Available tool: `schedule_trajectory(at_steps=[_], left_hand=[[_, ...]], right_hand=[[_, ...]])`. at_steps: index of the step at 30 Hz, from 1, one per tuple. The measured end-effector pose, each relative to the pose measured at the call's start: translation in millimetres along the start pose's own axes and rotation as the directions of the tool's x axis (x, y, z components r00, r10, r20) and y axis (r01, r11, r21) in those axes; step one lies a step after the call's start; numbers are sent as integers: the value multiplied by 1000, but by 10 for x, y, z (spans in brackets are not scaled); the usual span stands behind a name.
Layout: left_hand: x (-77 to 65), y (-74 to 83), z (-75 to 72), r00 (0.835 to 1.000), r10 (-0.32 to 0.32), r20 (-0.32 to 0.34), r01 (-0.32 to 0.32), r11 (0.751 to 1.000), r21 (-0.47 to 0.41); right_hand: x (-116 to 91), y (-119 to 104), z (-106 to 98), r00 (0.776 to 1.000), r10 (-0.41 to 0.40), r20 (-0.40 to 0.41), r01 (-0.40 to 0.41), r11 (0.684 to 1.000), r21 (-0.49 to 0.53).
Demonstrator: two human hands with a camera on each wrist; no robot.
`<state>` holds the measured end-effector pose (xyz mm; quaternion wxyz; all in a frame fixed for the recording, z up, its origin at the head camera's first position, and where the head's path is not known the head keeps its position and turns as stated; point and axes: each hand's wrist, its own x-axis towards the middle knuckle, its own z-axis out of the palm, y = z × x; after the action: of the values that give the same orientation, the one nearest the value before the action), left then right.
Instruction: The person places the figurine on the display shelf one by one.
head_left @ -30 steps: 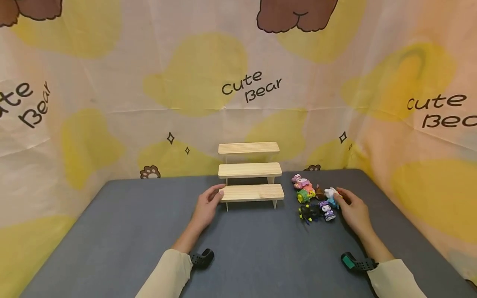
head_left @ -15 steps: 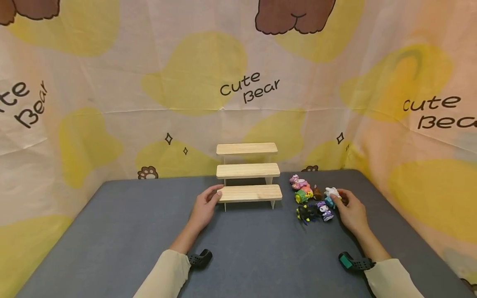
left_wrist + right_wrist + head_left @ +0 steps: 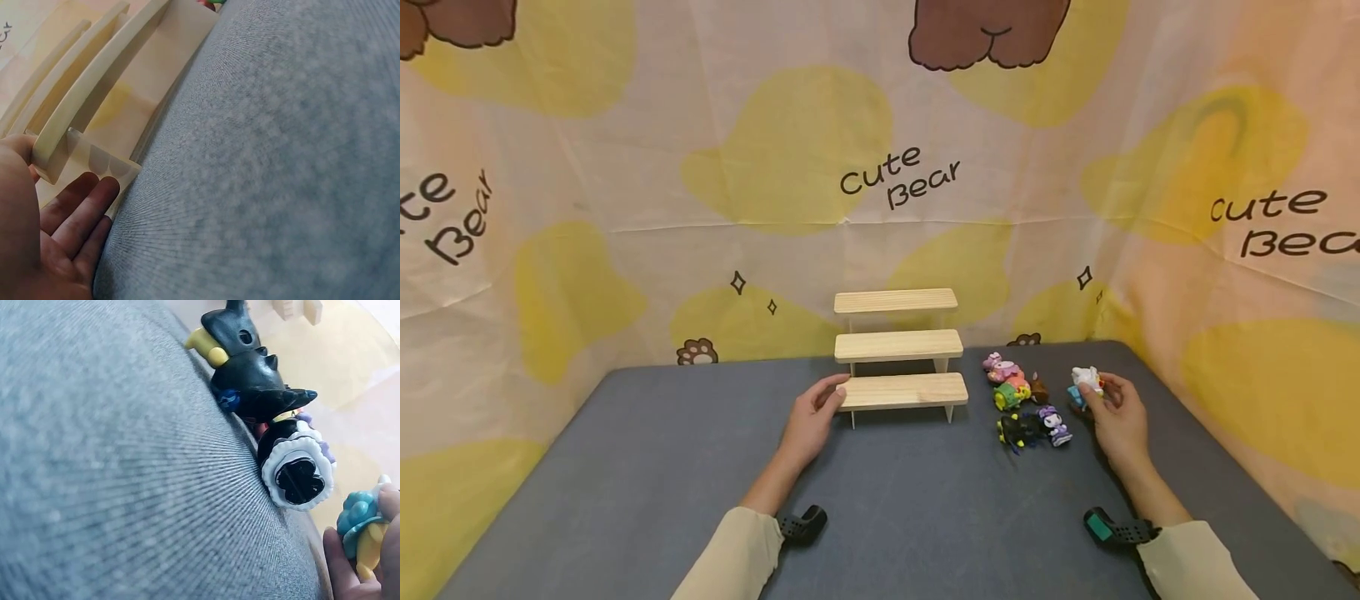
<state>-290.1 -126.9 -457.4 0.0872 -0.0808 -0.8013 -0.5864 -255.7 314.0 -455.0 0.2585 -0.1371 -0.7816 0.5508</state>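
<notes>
My right hand (image 3: 1123,421) pinches a small figurine (image 3: 1086,382) with a white head and blue body, at the right of the table; in the right wrist view this figurine (image 3: 361,528) shows blue and yellow parts between thumb and fingers. My left hand (image 3: 810,418) grips the left end of the lowest board of a three-tier wooden display stand (image 3: 902,390). Seen from the left wrist, the left hand (image 3: 69,231) has its thumb at the board's end, and its other fingers reach beside the clear leg (image 3: 103,156).
Several toy figurines lie bunched right of the stand: a pink one (image 3: 1003,369), a green and yellow one (image 3: 1009,395), a brown one (image 3: 1039,388), a black one (image 3: 1018,429) and a purple and white one (image 3: 1054,425). A printed cloth wall (image 3: 790,183) stands behind the grey table (image 3: 662,467).
My right hand has drawn the white-and-blue figurine to the right, away from the bunch. The left hand has stayed at the stand.
</notes>
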Motion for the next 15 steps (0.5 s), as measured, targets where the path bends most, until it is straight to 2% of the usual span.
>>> schedule_trajectory(at_steps=[5,7,9,15], left_hand=[[-5,5,1,1000,3,2,-3,1000,-13],[-4,8,2,1000,1,2,-1,1000,-11],[-1,5,1,1000,-4,1,4,1000,-14],[-2,3,0,1000,-15,6,15,1000,-17]], right_hand=[[6,0,12,999,30,-32,-26,994,108],[7,-1,10,999,34,-30,-31,994,106],[7,-7,5,999,38,-26,-36,997,72],[-3,-26,-20,1000,22,-2,-22,992,-120]])
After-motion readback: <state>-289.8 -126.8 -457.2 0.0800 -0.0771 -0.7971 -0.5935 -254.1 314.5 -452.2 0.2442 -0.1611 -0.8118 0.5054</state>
